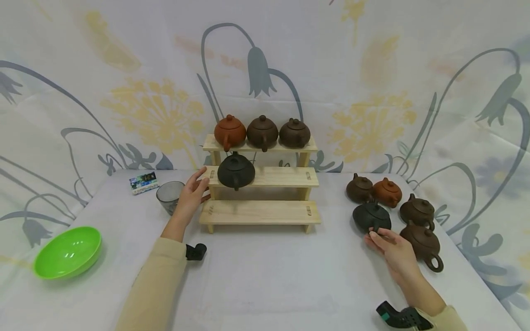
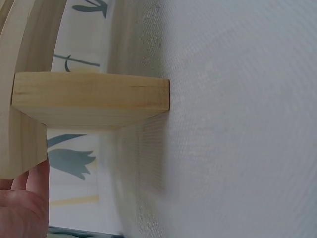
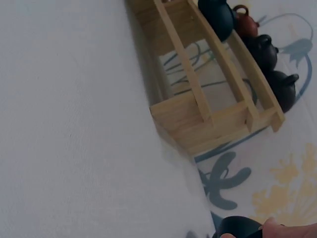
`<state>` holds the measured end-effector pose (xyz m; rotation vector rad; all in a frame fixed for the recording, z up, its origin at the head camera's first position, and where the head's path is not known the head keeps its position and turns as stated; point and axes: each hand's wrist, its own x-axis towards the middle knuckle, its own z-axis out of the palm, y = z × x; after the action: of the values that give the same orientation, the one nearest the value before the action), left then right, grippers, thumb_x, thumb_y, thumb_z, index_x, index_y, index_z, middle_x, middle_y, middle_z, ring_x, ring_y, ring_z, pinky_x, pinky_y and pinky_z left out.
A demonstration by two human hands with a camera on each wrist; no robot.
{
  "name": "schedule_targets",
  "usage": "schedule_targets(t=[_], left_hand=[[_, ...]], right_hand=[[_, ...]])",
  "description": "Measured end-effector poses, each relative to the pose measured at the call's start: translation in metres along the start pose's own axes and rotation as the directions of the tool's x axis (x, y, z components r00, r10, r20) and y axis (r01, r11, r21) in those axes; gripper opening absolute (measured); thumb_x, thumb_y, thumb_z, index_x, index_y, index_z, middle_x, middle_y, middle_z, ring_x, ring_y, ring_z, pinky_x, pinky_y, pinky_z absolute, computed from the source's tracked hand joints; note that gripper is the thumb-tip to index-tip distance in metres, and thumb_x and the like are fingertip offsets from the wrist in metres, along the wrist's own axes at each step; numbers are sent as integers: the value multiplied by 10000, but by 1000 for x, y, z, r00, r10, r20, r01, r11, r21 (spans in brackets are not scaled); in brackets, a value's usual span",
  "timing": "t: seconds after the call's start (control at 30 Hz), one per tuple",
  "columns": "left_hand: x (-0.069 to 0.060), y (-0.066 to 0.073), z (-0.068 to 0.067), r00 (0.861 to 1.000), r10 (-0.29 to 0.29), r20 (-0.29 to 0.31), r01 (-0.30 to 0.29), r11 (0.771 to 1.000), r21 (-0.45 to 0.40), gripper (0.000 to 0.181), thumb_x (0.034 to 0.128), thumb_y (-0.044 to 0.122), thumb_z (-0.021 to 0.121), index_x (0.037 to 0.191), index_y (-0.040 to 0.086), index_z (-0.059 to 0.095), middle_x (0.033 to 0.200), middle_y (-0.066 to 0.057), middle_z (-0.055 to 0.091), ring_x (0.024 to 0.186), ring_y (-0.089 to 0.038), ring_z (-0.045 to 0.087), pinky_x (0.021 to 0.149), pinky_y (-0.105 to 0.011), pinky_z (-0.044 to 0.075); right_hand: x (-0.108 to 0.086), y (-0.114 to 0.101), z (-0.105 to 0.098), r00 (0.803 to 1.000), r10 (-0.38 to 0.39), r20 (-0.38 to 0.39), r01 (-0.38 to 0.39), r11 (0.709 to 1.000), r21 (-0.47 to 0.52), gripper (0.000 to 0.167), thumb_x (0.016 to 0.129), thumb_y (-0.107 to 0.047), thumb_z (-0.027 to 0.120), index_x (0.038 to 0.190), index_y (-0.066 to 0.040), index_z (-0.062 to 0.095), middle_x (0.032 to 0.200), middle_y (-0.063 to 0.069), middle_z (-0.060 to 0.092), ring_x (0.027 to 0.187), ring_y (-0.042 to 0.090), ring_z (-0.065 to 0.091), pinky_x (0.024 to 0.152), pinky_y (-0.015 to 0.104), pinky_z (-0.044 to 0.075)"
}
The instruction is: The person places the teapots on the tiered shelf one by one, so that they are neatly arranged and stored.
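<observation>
A three-tier wooden stand holds an orange teapot and two brown teapots on top, and a black teapot at the middle tier's left. My left hand touches the stand's left side, fingers extended; the left wrist view shows the fingers by the wood. On the right, my right hand pinches the handle of another black teapot. In the right wrist view, that teapot shows at the bottom edge with the fingertips on it.
Several brown teapots and an orange one stand around the right hand. Left of the stand are a grey glass, a small colourful packet and a green bowl. A patterned cloth hangs behind.
</observation>
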<state>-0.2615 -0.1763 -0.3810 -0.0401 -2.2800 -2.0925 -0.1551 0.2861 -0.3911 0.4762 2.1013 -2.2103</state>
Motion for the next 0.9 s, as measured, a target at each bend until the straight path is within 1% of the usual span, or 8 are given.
schedule_targets(t=[0.13, 0.27, 0.37, 0.5, 0.63, 0.73, 0.8, 0.9], left_hand=[[1, -1, 0, 1000, -4, 1, 4, 1000, -6, 554, 985, 350, 445, 1486, 203, 260, 1378, -182, 391, 1233, -312, 413, 983, -440, 398], [1, -1, 0, 1000, -4, 1, 4, 1000, -7, 556, 984, 354, 446, 1486, 203, 262, 1375, -181, 393, 1231, -310, 414, 982, -439, 398], [1, -1, 0, 1000, 0, 1, 0, 1000, -7, 556, 984, 349, 447, 1486, 202, 260, 1374, -183, 392, 1232, -312, 413, 982, -440, 398], [1, -1, 0, 1000, 2, 4, -2, 1000, -7, 560, 982, 354, 450, 1487, 204, 258, 1381, -180, 387, 1237, -312, 410, 983, -440, 397], [0, 0, 1, 1000, 5, 6, -5, 1000, -10, 556, 986, 346, 449, 1487, 200, 258, 1378, -183, 391, 1234, -312, 412, 982, -442, 398], [0, 0, 1, 1000, 3, 2, -3, 1000, -10, 550, 988, 340, 449, 1486, 201, 261, 1373, -183, 397, 1230, -312, 416, 980, -442, 399], [0, 0, 1, 1000, -3, 0, 3, 1000, -8, 546, 988, 338, 448, 1485, 206, 264, 1373, -179, 400, 1230, -309, 418, 979, -440, 401], [1, 1, 0, 1000, -3, -1, 3, 1000, -4, 548, 987, 345, 446, 1486, 210, 263, 1378, -176, 398, 1231, -307, 416, 980, -439, 401]], right_hand=[[-6, -7, 6, 999, -41, 34, 42, 998, -47, 342, 937, -90, 566, 1202, 55, 406, 953, -88, 596, 881, 62, 642, 883, 268, 466], [-12, -15, 13, 991, -117, 72, 122, 990, -75, 306, 929, -94, 583, 1153, 66, 450, 975, -64, 602, 894, 77, 644, 882, 285, 470], [-16, -21, 19, 977, -187, 104, 198, 974, -109, 324, 925, -107, 591, 1147, 93, 464, 975, -55, 601, 884, 72, 646, 854, 280, 485], [-23, -30, 30, 958, -243, 153, 258, 962, -85, 360, 922, -90, 592, 1156, 138, 442, 974, -27, 604, 883, 91, 652, 821, 263, 500], [-29, -38, 43, 943, -262, 204, 281, 957, -69, 392, 927, -71, 580, 1175, 181, 412, 995, 10, 598, 906, 114, 649, 822, 262, 500], [-32, -43, 53, 932, -274, 235, 298, 952, -72, 371, 926, -57, 576, 1164, 188, 432, 1001, 34, 595, 912, 131, 650, 833, 287, 497], [-33, -45, 60, 923, -289, 255, 314, 947, -62, 345, 925, -35, 571, 1149, 196, 449, 995, 52, 595, 907, 137, 652, 831, 296, 499], [-33, -48, 69, 901, -321, 292, 348, 936, -48, 325, 924, -17, 565, 1139, 206, 468, 990, 63, 598, 906, 145, 653, 823, 293, 503]])
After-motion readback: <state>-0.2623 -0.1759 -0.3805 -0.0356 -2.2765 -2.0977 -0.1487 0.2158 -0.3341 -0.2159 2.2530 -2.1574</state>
